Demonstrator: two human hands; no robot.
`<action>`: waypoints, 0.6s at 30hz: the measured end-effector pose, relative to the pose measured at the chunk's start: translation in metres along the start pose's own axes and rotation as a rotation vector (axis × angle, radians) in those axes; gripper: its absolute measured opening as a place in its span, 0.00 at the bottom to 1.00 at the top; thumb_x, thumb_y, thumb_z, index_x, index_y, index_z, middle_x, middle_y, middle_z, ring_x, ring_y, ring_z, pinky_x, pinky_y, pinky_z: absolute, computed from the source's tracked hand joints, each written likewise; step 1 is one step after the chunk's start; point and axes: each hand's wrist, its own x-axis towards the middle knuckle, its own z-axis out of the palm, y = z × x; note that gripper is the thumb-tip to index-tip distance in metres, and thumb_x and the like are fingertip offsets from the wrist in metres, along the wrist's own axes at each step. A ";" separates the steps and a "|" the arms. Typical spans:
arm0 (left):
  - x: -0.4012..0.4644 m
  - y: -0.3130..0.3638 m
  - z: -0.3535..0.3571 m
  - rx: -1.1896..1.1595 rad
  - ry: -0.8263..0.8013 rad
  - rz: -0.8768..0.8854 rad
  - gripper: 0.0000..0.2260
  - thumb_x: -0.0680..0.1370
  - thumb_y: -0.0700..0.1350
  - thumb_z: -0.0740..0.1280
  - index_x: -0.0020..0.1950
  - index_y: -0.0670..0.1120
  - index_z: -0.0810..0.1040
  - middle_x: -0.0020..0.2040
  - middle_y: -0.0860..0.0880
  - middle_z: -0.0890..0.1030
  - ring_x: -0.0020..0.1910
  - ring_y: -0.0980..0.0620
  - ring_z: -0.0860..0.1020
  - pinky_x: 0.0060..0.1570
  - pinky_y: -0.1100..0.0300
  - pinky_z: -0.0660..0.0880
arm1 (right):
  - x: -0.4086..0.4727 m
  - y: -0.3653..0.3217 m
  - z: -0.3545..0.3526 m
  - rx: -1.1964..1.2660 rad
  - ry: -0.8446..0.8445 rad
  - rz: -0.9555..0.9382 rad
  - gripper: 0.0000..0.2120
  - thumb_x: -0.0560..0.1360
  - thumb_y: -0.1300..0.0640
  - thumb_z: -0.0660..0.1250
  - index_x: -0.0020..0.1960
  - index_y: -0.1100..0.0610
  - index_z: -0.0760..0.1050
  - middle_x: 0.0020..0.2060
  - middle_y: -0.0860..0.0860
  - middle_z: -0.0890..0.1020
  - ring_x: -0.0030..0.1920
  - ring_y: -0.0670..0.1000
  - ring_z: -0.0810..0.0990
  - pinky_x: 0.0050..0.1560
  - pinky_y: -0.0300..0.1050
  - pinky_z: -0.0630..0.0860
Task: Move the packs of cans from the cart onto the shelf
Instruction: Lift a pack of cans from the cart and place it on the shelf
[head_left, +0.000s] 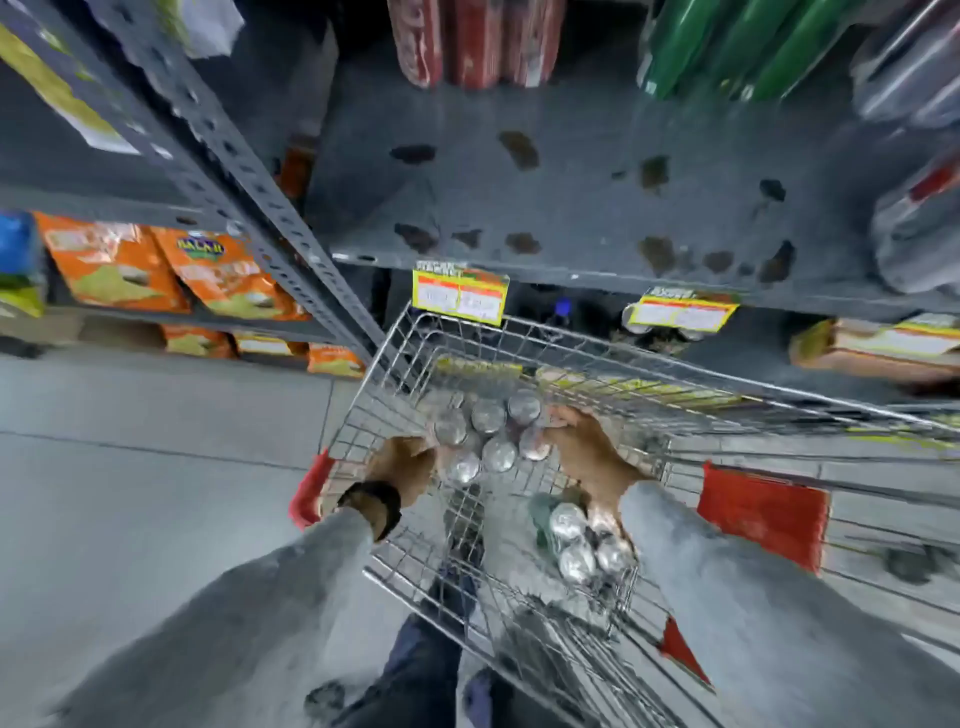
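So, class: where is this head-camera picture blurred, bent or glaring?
Head view: motion blur smears the price tags and the grey sleeves; wide-angle distortion bends the shelf upright and the cart rim; light glints off the can tops in the pack of cans between the left hand and right hand.

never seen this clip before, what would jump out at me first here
Both hands are down in the wire cart: the left hand and right hand clasp opposite sides of a pack of cans with silver tops. A second pack of cans sits nearer the person, under the right sleeve. Straight ahead, the grey shelf is stained and mostly bare, with red packs and green bottles at its back.
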 end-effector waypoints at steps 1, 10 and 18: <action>0.008 0.000 0.003 -0.013 0.007 -0.005 0.15 0.79 0.43 0.65 0.33 0.47 0.72 0.28 0.51 0.71 0.28 0.51 0.68 0.32 0.60 0.65 | 0.010 0.000 0.001 0.059 -0.012 0.033 0.23 0.75 0.71 0.68 0.69 0.61 0.76 0.56 0.52 0.81 0.43 0.45 0.79 0.27 0.25 0.71; 0.046 -0.012 0.028 -0.588 0.018 -0.344 0.06 0.78 0.41 0.70 0.40 0.45 0.81 0.32 0.49 0.83 0.32 0.52 0.79 0.34 0.63 0.76 | 0.067 0.020 0.001 0.058 0.024 0.207 0.12 0.75 0.70 0.64 0.45 0.58 0.84 0.41 0.51 0.83 0.39 0.51 0.79 0.36 0.42 0.74; 0.010 -0.006 0.017 -0.479 0.141 -0.182 0.16 0.81 0.48 0.65 0.64 0.41 0.81 0.65 0.41 0.82 0.54 0.48 0.81 0.43 0.75 0.70 | 0.011 0.007 0.000 0.125 0.098 0.165 0.13 0.79 0.72 0.63 0.45 0.58 0.79 0.37 0.46 0.83 0.35 0.44 0.81 0.24 0.30 0.73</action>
